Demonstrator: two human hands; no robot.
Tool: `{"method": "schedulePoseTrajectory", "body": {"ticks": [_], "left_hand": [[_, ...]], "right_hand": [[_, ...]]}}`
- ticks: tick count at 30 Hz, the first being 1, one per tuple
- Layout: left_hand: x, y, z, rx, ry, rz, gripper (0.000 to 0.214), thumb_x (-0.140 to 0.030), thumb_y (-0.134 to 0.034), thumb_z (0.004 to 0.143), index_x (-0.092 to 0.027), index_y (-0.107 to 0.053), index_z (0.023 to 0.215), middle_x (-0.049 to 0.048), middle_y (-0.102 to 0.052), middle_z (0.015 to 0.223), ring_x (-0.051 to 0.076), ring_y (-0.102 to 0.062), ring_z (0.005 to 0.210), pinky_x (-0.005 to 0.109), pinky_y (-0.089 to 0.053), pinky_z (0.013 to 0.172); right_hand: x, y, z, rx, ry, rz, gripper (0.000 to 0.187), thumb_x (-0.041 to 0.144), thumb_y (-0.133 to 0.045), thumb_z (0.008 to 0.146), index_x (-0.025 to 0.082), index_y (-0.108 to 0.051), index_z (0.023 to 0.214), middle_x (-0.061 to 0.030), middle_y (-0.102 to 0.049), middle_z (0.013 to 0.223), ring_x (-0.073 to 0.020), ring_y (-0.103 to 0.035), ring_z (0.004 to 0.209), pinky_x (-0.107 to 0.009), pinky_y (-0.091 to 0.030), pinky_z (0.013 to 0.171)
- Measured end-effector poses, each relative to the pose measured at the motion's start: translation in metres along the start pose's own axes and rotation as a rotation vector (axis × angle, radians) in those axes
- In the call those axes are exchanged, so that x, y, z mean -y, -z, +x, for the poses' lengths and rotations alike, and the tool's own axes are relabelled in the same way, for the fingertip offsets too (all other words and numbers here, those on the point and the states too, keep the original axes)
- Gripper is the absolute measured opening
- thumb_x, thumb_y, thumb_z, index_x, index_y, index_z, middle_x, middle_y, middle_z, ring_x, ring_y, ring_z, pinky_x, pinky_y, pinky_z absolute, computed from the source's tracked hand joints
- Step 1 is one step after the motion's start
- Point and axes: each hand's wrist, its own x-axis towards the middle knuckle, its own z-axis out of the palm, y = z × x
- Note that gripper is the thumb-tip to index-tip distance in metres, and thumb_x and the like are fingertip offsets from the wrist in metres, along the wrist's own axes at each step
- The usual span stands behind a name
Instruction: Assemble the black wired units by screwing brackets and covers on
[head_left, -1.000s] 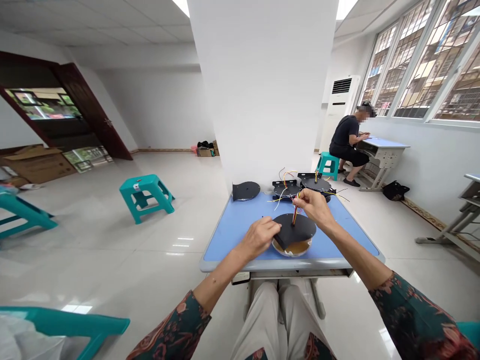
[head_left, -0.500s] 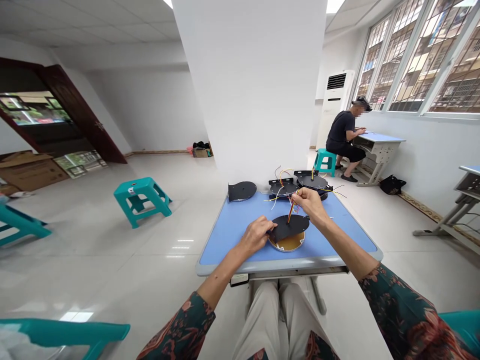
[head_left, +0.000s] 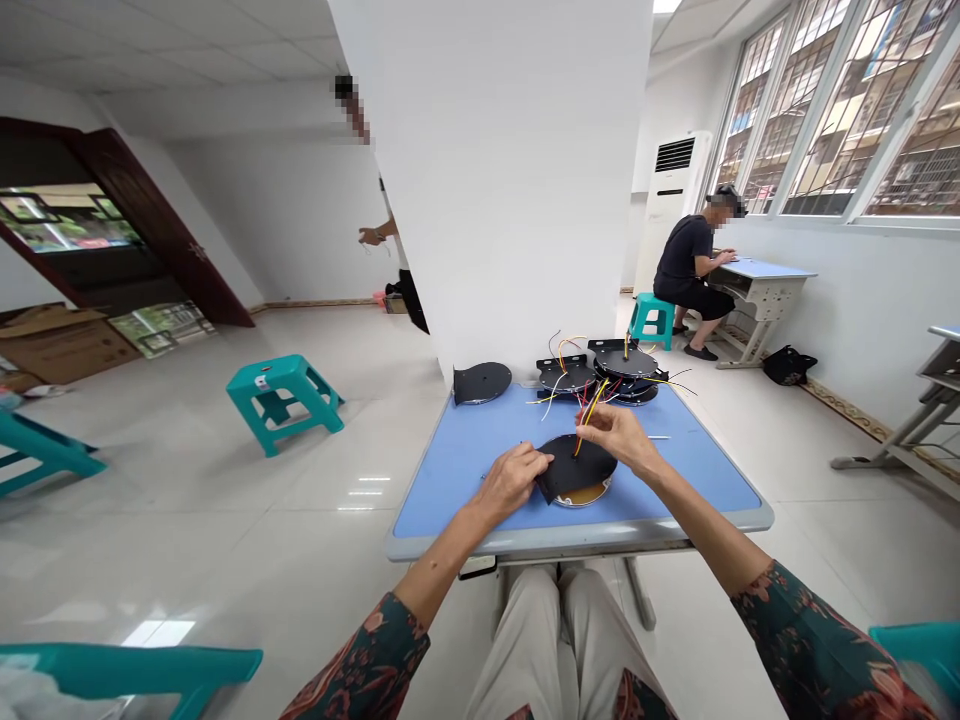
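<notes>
My left hand [head_left: 514,483] is closed on the left edge of a round black plate [head_left: 574,468]. Beneath that plate lies a disc with a gold-coloured face [head_left: 588,496], showing only along its near edge. Several coloured wires [head_left: 592,408], yellow and red among them, rise through a hole in the middle of the plate. My right hand [head_left: 621,437] pinches these wires just above the hole, and their free ends stick up past the fingers.
At the table's [head_left: 442,480] back left lies another black plate [head_left: 484,382]. Stacked wired discs [head_left: 628,370] and a wired black unit [head_left: 566,374] stand back right. A thin white stick [head_left: 658,437] lies right of my hand. A seated person [head_left: 691,258] works farther off; another person's hand [head_left: 373,236] shows beside the pillar.
The black plate has come down and toward me, covering more of the gold face. My right hand sits lower on the wires. A person has appeared at the pillar's left edge.
</notes>
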Motion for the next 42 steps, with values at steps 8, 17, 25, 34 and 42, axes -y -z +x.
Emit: {"method": "schedulePoseTrajectory", "body": {"ticks": [8,17,25,34,42], "left_hand": [[-0.001,-0.003,-0.002,0.036,-0.053,0.15,0.033,0.0,-0.035,0.095,-0.018,-0.063,0.092,0.0088,-0.074,0.102,0.019,-0.059,0.083,0.034,-0.052,0.073],[-0.003,0.003,0.003,0.115,-0.111,0.257,0.027,-0.014,-0.039,0.104,-0.017,-0.063,0.092,0.0071,-0.074,0.099,0.019,-0.06,0.085,0.033,-0.045,0.069],[-0.004,0.006,0.004,0.216,-0.096,0.272,0.024,-0.011,-0.041,0.102,-0.018,-0.063,0.094,0.0069,-0.073,0.111,0.019,-0.06,0.093,0.032,-0.046,0.076],[-0.009,0.018,0.002,0.305,0.037,0.112,0.042,0.009,-0.043,0.083,-0.018,-0.064,0.108,0.0111,-0.067,0.13,0.024,-0.059,0.105,0.038,-0.05,0.086],[-0.021,0.009,0.053,0.174,0.517,-0.362,0.035,-0.008,-0.048,0.091,-0.022,-0.07,0.114,0.0049,-0.074,0.106,0.019,-0.066,0.103,0.03,-0.05,0.094]], "right_hand": [[-0.021,-0.019,-0.015,-0.078,-0.078,-0.235,0.013,0.026,-0.065,0.075,0.022,-0.071,0.064,-0.0004,-0.069,0.06,-0.0187,-0.063,0.063,-0.031,-0.045,0.067],[-0.043,-0.024,-0.01,-0.208,-0.165,-0.162,0.036,0.05,-0.065,0.075,0.021,-0.061,0.054,0.0,-0.061,0.05,-0.0155,-0.052,0.052,-0.029,-0.039,0.057],[-0.058,-0.03,-0.008,-0.23,-0.203,-0.047,0.041,0.058,-0.06,0.075,0.02,-0.066,0.065,-0.001,-0.061,0.053,-0.0149,-0.05,0.053,-0.028,-0.037,0.056],[-0.047,-0.017,-0.021,-0.172,-0.165,-0.013,0.038,0.056,-0.067,0.075,0.019,-0.069,0.068,-0.0002,-0.061,0.052,-0.0151,-0.051,0.052,-0.028,-0.036,0.056],[-0.051,-0.025,-0.027,-0.216,-0.075,0.072,0.05,0.066,-0.065,0.077,0.017,-0.069,0.083,-0.001,-0.063,0.059,-0.018,-0.057,0.057,-0.031,-0.045,0.061]]}}
